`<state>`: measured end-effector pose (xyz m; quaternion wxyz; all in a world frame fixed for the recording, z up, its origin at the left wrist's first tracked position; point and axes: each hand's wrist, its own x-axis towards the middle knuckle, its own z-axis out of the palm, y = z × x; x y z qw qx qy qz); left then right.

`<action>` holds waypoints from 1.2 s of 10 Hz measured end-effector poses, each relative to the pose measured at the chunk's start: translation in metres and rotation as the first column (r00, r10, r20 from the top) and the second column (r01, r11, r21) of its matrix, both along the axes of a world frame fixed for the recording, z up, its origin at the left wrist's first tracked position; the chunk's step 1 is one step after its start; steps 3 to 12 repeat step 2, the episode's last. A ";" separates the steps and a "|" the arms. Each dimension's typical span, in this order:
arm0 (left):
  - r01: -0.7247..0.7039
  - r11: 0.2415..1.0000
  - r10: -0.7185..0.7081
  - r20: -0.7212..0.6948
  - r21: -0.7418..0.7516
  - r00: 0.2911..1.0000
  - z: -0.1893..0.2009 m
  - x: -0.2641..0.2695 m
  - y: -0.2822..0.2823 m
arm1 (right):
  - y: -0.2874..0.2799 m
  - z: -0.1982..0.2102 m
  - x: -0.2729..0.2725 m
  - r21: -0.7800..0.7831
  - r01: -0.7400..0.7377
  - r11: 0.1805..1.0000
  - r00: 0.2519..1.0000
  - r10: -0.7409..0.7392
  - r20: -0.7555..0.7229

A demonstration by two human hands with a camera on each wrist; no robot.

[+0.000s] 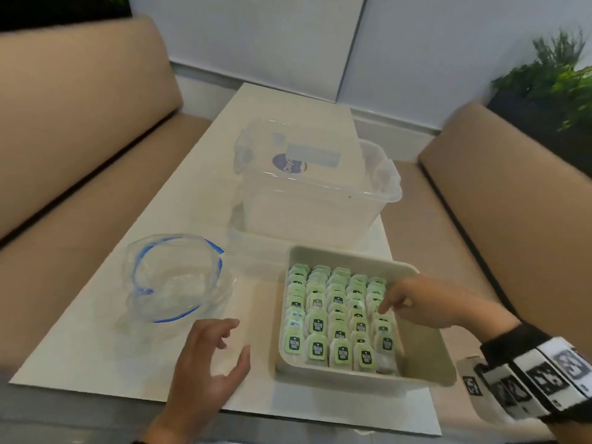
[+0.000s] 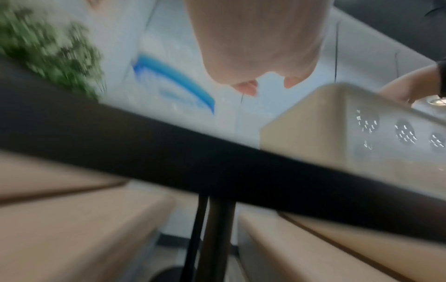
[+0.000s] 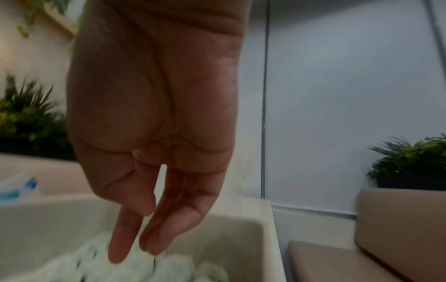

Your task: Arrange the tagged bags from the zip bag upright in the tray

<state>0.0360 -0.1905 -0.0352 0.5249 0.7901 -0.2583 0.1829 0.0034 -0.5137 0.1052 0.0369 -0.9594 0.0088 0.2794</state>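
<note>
A beige tray [image 1: 339, 255] holds several rows of green-tagged tea bags [image 1: 336, 315] standing upright. My right hand [image 1: 386, 307] reaches over the tray's right column, its straight fingertips [image 3: 120, 255] pointing down and touching the bag tops [image 3: 169, 267]; nothing shows between them. My left hand [image 1: 237, 336] hovers open above the table just left of the tray, fingers spread and holding nothing. The clear zip bag [image 1: 173, 277] with a blue zip lies open to the left and looks empty. The left wrist view is blurred and shows the bag's blue strip [image 2: 173, 80] and the tray's side [image 2: 313, 124].
A clear plastic box [image 1: 314, 187] with its lid leaning against it stands right behind the tray. The white table [image 1: 96, 331] is flanked by tan benches [image 1: 64, 187] on both sides. Potted plants [image 1: 557, 78] stand at the far right.
</note>
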 end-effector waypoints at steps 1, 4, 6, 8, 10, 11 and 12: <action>-0.309 0.951 0.295 0.234 0.023 0.926 0.008 0.009 0.030 | 0.004 0.015 -0.004 0.271 0.039 0.962 0.960 -0.111 0.256; -0.444 0.861 0.465 -0.034 0.247 0.885 0.012 0.032 0.056 | 0.018 0.024 -0.013 0.529 0.033 0.848 0.890 -0.265 0.370; -0.444 0.861 0.465 -0.034 0.247 0.885 0.012 0.032 0.056 | 0.018 0.024 -0.013 0.529 0.033 0.848 0.890 -0.265 0.370; -0.444 0.861 0.465 -0.034 0.247 0.885 0.012 0.032 0.056 | 0.018 0.024 -0.013 0.529 0.033 0.848 0.890 -0.265 0.370; -0.444 0.861 0.465 -0.034 0.247 0.885 0.012 0.032 0.056 | 0.018 0.024 -0.013 0.529 0.033 0.848 0.890 -0.265 0.370; -0.444 0.861 0.465 -0.034 0.247 0.885 0.012 0.032 0.056 | 0.018 0.024 -0.013 0.529 0.033 0.848 0.890 -0.265 0.370; -0.444 0.861 0.465 -0.034 0.247 0.885 0.012 0.032 0.056 | 0.018 0.024 -0.013 0.529 0.033 0.848 0.890 -0.265 0.370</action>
